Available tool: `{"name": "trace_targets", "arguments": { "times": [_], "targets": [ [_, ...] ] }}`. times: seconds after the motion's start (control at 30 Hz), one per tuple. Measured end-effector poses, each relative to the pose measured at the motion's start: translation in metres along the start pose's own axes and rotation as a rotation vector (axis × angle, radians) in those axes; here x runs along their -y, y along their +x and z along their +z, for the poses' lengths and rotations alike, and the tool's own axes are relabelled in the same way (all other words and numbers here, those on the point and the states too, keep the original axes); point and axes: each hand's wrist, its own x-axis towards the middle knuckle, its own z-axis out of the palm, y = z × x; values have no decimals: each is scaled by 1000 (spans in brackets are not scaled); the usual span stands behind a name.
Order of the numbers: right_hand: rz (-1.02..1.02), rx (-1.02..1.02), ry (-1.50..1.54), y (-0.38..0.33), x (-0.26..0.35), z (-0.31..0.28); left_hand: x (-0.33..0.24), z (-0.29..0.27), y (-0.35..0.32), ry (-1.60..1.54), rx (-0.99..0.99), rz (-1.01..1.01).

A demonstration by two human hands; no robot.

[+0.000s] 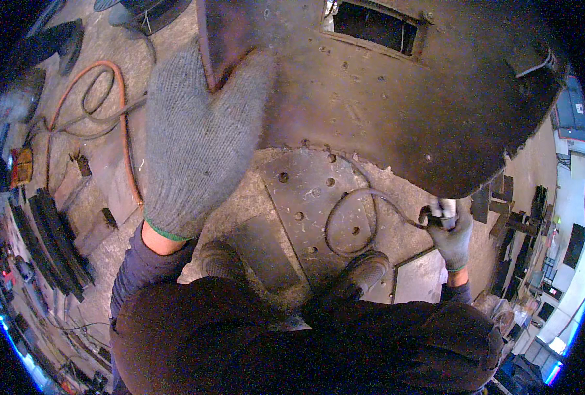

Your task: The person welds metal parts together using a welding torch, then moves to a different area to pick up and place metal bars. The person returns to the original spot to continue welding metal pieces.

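A big rusty metal shield (385,99) fills the upper half of the view, held up close to the camera, with a rectangular window slot (375,26) cut near its top edge and small holes dotted over its face. The left hand (197,138), in a thick grey knitted glove with a green cuff, is raised high and grips the shield's left edge: the thumb wraps over the front of the plate while the fingers go behind it, so the hand is closed on the edge. The forearm, in a dark sleeve, rises from the lower left.

Below the shield lies a flat steel plate (306,197) on the floor, grey and scuffed, with a scatter of round drilled holes. Two dusty work boots (358,273) stand at its near edge, and the person's dark clothing covers the bottom of the picture.

The right hand (450,230), in the same kind of grey glove, is lowered at the right, just under the shield's lower rim. Its fingers are curled tight around a small handle (437,214) with a pale top. A dark cable (355,220) runs from this handle and loops in a ring over the steel plate.

At the left, an orange hose (111,112) curls over the concrete floor, next to dark flat metal bars (52,240) laid side by side. A small yellow and orange box (21,166) sits by the far left rim; its markings are too small to make out.
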Motion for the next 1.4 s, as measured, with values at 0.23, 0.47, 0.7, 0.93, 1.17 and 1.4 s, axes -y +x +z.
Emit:
{"name": "trace_targets", "arguments": {
  "times": [0.23,0.47,0.7,0.93,1.17,1.4],
  "targets": [
    [-236,56,-369,14,28,-7,1,0,0,25,18,-19],
    [237,-105,705,-3,-22,-18,-2,-4,0,-81,-10,-61],
    [-214,-78,-110,20,16,-20,15,-43,13,94,-123,-253],
    [-210,-3,-158,14,-4,-14,65,-67,22,215,-300,-209],
    [-167,36,-134,21,11,-13,44,-53,16,180,-236,-206],
    [-211,-38,-135,24,10,-8,20,-23,4,-57,-80,-151]
  ]
}}
